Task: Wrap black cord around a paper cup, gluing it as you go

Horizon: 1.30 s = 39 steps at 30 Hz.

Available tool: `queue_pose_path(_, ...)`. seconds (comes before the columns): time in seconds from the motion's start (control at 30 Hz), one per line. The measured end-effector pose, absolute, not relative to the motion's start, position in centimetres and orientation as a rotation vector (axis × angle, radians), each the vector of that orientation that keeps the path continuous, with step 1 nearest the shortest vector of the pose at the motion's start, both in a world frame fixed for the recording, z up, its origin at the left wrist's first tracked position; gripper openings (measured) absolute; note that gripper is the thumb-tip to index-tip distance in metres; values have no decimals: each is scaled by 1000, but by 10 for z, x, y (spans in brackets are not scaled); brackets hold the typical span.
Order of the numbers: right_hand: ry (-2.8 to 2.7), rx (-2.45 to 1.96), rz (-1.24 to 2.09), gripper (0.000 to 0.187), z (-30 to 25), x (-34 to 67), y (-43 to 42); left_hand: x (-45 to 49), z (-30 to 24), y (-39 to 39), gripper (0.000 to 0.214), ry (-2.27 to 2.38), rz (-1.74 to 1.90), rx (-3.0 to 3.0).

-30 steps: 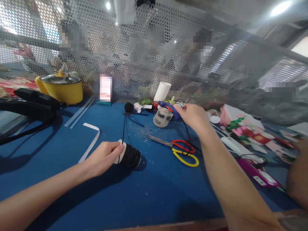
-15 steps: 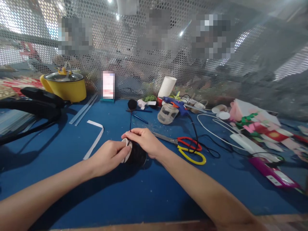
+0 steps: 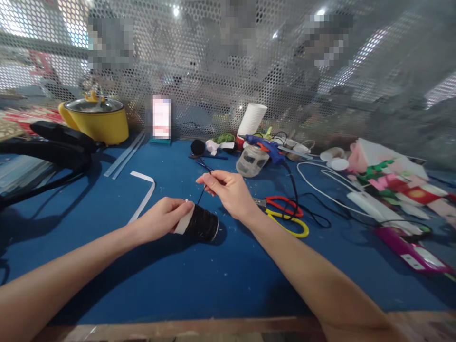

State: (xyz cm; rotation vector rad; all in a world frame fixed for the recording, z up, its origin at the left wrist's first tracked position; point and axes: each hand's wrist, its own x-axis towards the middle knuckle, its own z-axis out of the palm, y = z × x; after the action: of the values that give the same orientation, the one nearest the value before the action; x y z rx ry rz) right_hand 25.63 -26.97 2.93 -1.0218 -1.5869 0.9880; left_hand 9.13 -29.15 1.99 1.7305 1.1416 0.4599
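My left hand (image 3: 162, 219) grips the white end of a paper cup wrapped in black yarn (image 3: 202, 224), which lies on its side on the blue table (image 3: 221, 280). My right hand (image 3: 231, 192) is just above and behind the cup, fingers pinched on a strand of black yarn (image 3: 201, 194) that runs down to the cup. A small black yarn ball (image 3: 197, 147) sits farther back.
Red and yellow scissors (image 3: 285, 214) lie right of my hand. A blue glue gun (image 3: 269, 147), a clear jar (image 3: 252, 161), a white cup (image 3: 252, 119), a yellow pot (image 3: 96, 121), white cables (image 3: 320, 187) and paper crafts (image 3: 388, 178) crowd the back and right. A perforated screen stands behind.
My right hand came back from the glue gun to the cup, then lifted with the strand pinched. The left hand kept hold of the cup.
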Motion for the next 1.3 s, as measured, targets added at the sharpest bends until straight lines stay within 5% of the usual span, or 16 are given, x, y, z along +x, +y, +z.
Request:
queue_pose_path(0.47,-1791,-1156,716,24,27,258,-263,95,25,-299,39,1125,479,1828)
queue_pose_path(1.3,-1963,-1256,907,27,18,256,-264,90,28,-301,37,995,474,1851)
